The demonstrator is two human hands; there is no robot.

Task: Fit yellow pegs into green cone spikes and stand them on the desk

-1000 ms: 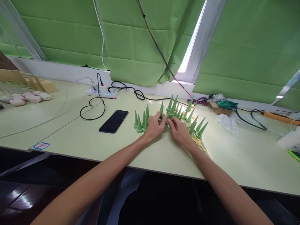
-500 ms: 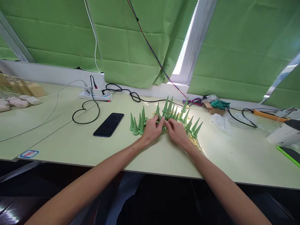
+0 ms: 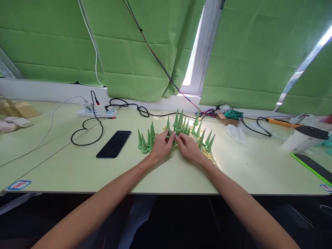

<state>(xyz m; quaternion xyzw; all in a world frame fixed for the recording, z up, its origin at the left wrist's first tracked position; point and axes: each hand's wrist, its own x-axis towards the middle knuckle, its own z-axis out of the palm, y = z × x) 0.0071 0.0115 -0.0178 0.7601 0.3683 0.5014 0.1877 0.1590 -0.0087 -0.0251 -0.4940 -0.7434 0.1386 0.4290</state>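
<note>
My left hand (image 3: 163, 144) is closed, with a green cone (image 3: 169, 132) tilted up between its fingers. Close against it, my right hand (image 3: 188, 146) is pinched at the cone's base, its fingertips meeting those of the left. Whatever small thing the right fingers hold is hidden. Several more green cones with flanged bases stand around the hands, among them one at the left (image 3: 144, 145) and one at the right (image 3: 210, 143). Small pale yellow pieces (image 3: 209, 156) lie scattered beside my right wrist and among the cones.
A black phone (image 3: 114, 144) lies left of the cones, below a looped black cable (image 3: 73, 138) and a white power strip (image 3: 103, 112). To the right are a cardboard box (image 3: 228, 120), plastic wrap (image 3: 236, 134), a white cup (image 3: 298, 140) and a green-edged black tablet-like object (image 3: 313, 167).
The view has shifted, so the table things appear further left and slightly lower. Both hands stay together at the green cone, with nearly the same hold.
</note>
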